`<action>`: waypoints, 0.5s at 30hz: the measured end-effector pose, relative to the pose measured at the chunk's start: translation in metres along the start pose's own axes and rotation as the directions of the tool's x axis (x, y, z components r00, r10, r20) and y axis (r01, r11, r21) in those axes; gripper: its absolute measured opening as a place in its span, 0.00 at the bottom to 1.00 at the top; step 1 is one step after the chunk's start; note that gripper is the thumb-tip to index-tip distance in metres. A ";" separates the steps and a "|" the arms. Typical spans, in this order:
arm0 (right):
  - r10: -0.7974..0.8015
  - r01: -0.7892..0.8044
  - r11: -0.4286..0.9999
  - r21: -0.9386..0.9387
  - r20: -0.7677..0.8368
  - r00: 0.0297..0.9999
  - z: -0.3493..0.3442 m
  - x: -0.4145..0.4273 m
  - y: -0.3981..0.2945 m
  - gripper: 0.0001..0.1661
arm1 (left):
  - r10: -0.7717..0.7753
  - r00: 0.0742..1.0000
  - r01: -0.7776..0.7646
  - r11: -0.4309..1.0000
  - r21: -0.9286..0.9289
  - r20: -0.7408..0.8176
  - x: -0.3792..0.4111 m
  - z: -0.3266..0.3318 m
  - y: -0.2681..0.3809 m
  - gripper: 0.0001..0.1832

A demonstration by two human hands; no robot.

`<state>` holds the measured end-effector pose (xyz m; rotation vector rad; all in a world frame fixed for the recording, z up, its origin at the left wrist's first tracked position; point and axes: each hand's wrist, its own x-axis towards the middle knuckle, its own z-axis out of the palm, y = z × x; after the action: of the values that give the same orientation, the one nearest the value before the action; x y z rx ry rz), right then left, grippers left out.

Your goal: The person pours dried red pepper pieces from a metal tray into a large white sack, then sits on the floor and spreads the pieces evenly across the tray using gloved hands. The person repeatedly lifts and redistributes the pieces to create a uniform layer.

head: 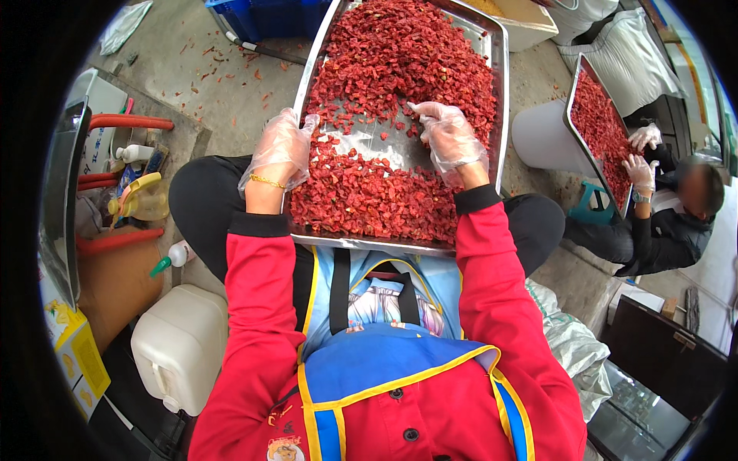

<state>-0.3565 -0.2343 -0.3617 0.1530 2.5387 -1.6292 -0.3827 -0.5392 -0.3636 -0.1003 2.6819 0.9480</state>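
In front of me a rectangular metal tray (pixel 503 75) holds dried red pepper pieces (pixel 398 57). They lie in a large heap at the far end and a smaller pile (pixel 369 201) at the near end, with a thinly covered strip of bare metal between. My left hand (pixel 282 144), in a clear plastic glove, is on the tray's left rim and appears to grip it. My right hand (pixel 450 135), gloved the same way, is over the right side of the tray at the edge of the far heap. Its index finger points left and the other fingers curl; whether a piece is between them is hidden.
At right a co-worker's gloved hands (pixel 641 155) work at another tray of red pieces (pixel 599 132), beside a white bucket (pixel 542 135). A white jerrycan (pixel 180 348), a spray bottle (pixel 176 256) and a red-legged stool (pixel 130 121) are at left. A blue crate (pixel 268 17) stands beyond.
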 end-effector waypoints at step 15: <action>-0.279 0.216 0.742 -0.634 0.001 0.960 0.037 0.030 0.006 0.07 | 0.008 1.000 -0.008 1.000 0.016 -0.021 0.003 0.004 -0.001 0.13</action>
<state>-0.3837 -0.2655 -0.3869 -0.1906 3.1260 -0.7326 -0.3846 -0.5377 -0.3680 -0.0967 2.7109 0.9325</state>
